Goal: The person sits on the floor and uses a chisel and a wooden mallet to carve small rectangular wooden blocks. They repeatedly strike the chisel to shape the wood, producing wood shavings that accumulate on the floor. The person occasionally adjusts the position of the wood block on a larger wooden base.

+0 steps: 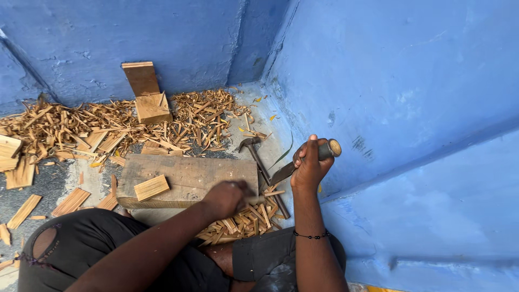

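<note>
I note blue walls (389,81) cornering a concrete floor (48,186). A wide drift of wood shavings (81,124) lies along the far wall. A thick wooden block (211,173) sits before the knees, with a small flat offcut (151,187) on top. A hammer (263,167) lies just right of the block. The right hand (311,165) is fisted around a knife (303,162), blade angled down-left. The left hand (227,197) is closed on a thin wood strip (258,199) at the block's right end, above a pile of cut sticks (240,221).
</note>
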